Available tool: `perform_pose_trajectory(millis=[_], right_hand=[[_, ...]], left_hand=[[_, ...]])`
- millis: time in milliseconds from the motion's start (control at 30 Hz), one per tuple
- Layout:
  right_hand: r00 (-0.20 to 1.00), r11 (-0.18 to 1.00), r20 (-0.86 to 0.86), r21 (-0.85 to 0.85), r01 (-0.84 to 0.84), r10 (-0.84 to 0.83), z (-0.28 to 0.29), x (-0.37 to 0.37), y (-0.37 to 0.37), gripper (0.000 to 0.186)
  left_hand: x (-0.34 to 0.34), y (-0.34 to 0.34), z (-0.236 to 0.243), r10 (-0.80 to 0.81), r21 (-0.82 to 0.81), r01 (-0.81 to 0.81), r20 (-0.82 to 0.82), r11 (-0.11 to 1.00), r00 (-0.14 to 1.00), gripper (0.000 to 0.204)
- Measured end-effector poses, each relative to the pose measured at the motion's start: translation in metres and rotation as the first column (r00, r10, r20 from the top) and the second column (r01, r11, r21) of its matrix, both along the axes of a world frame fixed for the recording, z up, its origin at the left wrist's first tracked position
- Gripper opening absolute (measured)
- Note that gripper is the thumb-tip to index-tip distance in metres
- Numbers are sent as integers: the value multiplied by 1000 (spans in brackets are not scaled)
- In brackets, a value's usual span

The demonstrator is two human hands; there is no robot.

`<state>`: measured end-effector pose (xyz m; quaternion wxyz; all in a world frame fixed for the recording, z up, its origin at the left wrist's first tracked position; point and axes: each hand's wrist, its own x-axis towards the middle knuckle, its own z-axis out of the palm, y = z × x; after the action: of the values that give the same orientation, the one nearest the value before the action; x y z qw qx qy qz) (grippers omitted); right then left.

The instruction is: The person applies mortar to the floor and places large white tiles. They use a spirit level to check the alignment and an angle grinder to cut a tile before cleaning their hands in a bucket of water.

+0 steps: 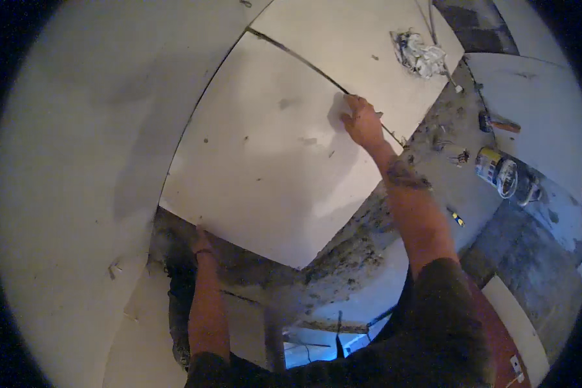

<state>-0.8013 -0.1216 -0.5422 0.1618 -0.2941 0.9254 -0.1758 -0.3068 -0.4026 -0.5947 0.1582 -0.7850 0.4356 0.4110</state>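
Observation:
A large square white tile [265, 161] lies in the middle of the view, beside a second white tile [343, 32] with a dark gap between them. My right hand [364, 121] holds the tile's upper right edge at that gap, its fingers curled at the edge. My left hand [200, 240] grips the lower left edge from below; its fingertips are partly hidden. Rough grey rubble and mortar [349, 265] show along the tile's lower right side.
Crumpled light material [420, 58] lies on the upper tile. At the right are an orange-handled tool [501, 124], a yellow-labelled tub [495, 169] and a small yellow tool [457, 218]. A pale flat surface [64, 161] fills the left side.

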Motion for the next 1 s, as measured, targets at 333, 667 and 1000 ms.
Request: perform_pose_trajectory(millis=[333,667,1000], right_hand=[[991,982,-99,179,-68,86,-26,-30,-21,30],[985,948,-46,268,171,-164,-29,-22,-48,46],[999,955,24,292,-49,44,-5,-26,-69,28]], left_hand=[[18,-9,-12,-840,408,735,218,541,497,62],[91,27,-89,-151,120,159,-69,980,986,64],[166,2,-118,-894,326,842,22,430,448,64]])
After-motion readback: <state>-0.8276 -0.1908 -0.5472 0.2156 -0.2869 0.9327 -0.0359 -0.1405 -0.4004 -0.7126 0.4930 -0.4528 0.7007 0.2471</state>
